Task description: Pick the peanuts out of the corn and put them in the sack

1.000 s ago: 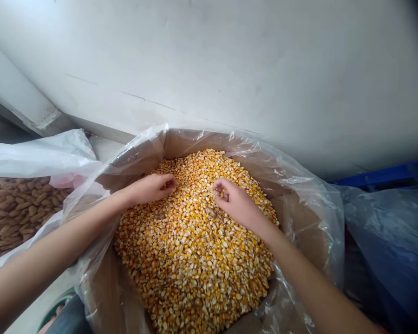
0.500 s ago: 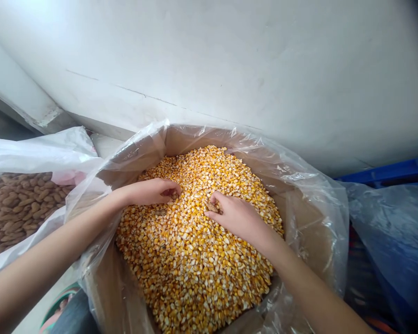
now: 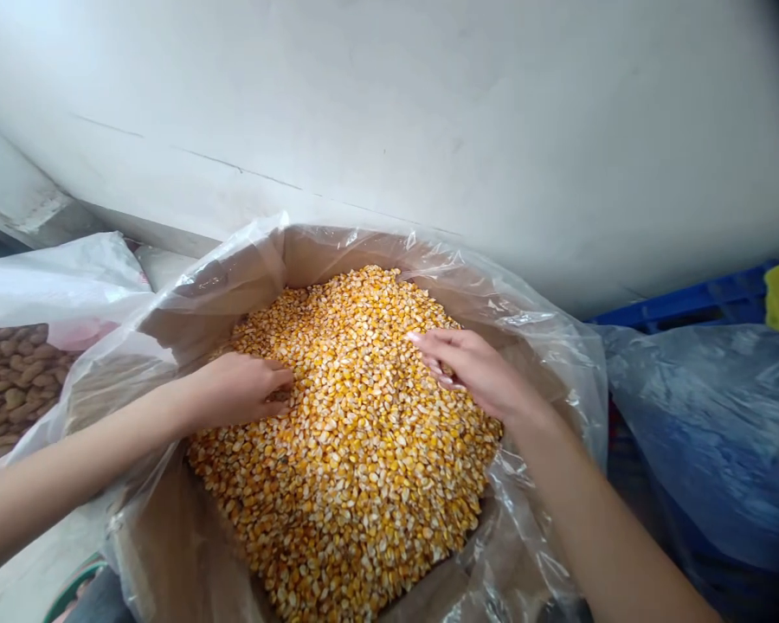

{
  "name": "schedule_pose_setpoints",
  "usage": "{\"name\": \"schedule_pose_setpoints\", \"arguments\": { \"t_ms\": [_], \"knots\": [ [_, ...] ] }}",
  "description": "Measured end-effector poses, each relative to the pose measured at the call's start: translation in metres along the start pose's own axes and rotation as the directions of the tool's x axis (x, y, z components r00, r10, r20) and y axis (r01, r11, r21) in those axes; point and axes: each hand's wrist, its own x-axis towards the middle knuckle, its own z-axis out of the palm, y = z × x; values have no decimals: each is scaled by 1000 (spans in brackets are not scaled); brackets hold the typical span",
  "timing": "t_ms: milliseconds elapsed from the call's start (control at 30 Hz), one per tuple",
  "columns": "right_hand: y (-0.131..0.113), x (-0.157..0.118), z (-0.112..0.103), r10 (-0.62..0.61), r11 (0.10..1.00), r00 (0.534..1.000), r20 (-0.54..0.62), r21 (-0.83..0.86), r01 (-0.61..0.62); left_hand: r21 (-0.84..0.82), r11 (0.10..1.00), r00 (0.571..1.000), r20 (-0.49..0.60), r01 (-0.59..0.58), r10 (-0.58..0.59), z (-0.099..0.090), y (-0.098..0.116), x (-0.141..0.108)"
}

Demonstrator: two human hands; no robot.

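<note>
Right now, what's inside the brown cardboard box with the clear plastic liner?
The cardboard box holds a heap of yellow corn kernels, with the left hand and right hand over them. What lies beneath the kernels is covered and cannot be seen.

Dry-goods storeroom: bulk corn (image 3: 344,467), bagged almonds (image 3: 13,381)
</note>
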Motion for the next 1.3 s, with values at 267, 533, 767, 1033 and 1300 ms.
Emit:
{"name": "schedule_pose_setpoints", "arguments": {
  "t_ms": [267,533,767,1033,1300],
  "knots": [
    [21,4,20,5,597,999,31,-802,22,-276,961,1000,-25,-25,19,-12,8,-4],
    [11,1,9,-46,895,998,51,-442,63,-868,484,988,47,114,-148,-36,20,-7],
    [-16,-38,-13,26,754,966,258,630,-189,-966,233,994,104,109,-33,-79,20,9],
    [-39,-98,-16,-65,456,998,6,890,25,-724,687,994,20,-61,109,-87,14,32],
    [-77,-147,4,189,419,975,-118,907,29,-274,902,934,32,-334,356,-19,-36,27]
  ]
}}
